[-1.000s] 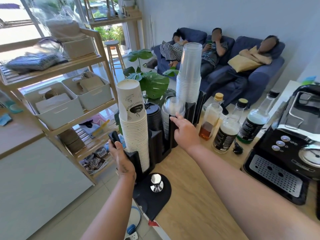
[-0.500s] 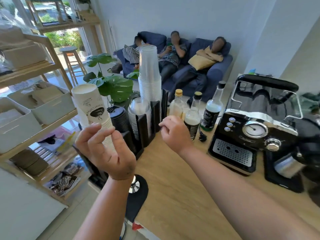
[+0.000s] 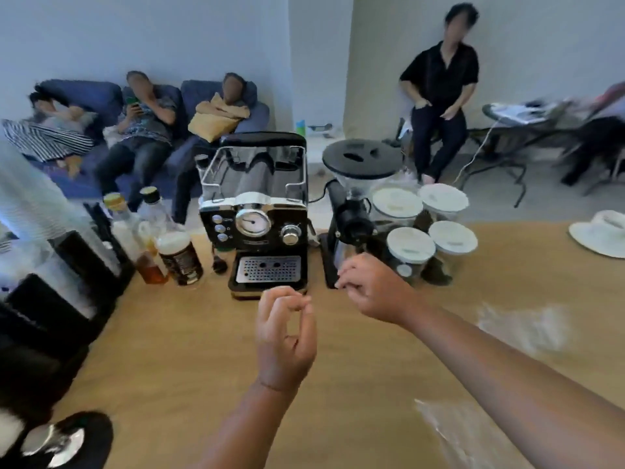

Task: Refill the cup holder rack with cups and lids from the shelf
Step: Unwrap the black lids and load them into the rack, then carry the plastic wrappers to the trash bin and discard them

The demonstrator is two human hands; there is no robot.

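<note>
Wooden table top, light grain, running left to right.
- Far left edge: black cup holder rack, blurred, clear cups in it.
- Just right of the rack: cluster of bottles, upright, close together.
- Far centre: black and chrome espresso machine.
- Beside it on the right: black coffee grinder.
- Right of the grinder: four jars with white lids, grouped.
- Far right edge: white hat.
- Near right: clear plastic film, crumpled.
- Near left corner: black mat bearing a metal tamper.

Soft daylight, motion-blurred, warped edges
</note>
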